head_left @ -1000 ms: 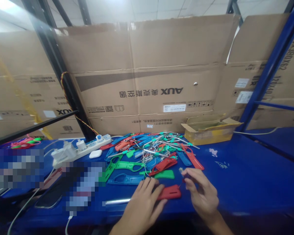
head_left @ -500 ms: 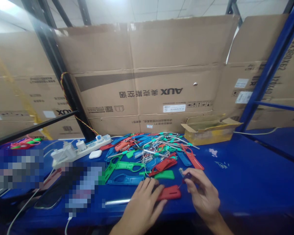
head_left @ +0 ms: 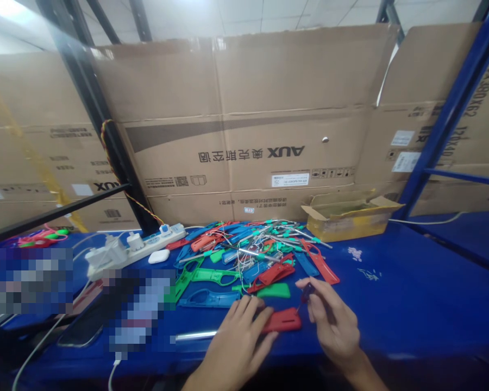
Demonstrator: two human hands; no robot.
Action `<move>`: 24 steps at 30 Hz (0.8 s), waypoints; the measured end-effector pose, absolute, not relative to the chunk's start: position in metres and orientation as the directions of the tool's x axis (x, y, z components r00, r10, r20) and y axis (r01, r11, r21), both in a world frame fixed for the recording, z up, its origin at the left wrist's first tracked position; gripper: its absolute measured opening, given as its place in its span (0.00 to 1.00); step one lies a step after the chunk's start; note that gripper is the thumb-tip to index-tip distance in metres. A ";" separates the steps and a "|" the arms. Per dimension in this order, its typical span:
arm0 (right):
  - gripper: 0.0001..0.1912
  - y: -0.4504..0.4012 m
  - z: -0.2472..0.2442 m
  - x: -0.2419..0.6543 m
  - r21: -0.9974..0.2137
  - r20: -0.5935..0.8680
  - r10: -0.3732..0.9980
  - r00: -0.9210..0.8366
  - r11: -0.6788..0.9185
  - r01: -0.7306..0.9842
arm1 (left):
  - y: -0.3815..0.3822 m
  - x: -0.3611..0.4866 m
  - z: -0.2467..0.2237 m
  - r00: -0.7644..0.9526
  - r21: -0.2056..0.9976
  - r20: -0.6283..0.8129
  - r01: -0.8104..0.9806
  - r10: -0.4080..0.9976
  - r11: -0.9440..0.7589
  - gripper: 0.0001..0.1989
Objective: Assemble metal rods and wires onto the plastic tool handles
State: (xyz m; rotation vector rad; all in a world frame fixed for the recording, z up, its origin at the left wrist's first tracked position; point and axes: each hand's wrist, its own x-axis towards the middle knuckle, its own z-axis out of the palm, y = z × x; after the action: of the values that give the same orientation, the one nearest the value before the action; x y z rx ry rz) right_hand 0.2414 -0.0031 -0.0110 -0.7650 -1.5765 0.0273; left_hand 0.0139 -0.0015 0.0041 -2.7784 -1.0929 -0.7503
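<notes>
My left hand (head_left: 240, 339) presses a red lighter body (head_left: 284, 320) onto the blue table, its fingers lying over the handle. A metal tube (head_left: 195, 336) sticks out to the left from beneath that hand. My right hand (head_left: 336, 326) pinches a small dark screwdriver (head_left: 307, 293), whose thin shaft slants down to the red body's right end. Just behind the hands lie a green casing (head_left: 274, 291) and a blue casing (head_left: 209, 298).
A heap of casings, metal tubes and wires (head_left: 252, 251) fills the table's middle. Behind it stands an open cardboard box (head_left: 346, 225). A power strip (head_left: 146, 251), white case (head_left: 158, 256) and phone (head_left: 87, 320) lie left; small pins (head_left: 368, 274) right.
My right hand has shifted slightly left, and the screwdriver stands more upright. My left hand and the red body have stayed in place.
</notes>
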 end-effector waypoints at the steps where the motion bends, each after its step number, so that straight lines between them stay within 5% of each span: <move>1: 0.27 -0.003 -0.011 0.241 -0.452 0.875 0.483 0.046 0.777 0.439 | -0.001 0.014 0.004 0.629 0.112 0.465 0.656 0.623 -0.746 0.16; 24: 0.23 -0.002 -0.001 0.244 -0.345 0.913 0.408 -0.020 0.796 0.497 | -0.002 0.015 0.006 0.630 0.103 0.459 0.663 0.627 -0.742 0.15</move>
State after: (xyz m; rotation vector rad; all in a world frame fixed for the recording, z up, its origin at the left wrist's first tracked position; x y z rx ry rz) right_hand 0.2443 -0.0016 -0.0012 -0.7289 -1.6376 -0.0817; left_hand 0.0147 -0.0024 0.0062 -2.7673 -1.0965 -0.7345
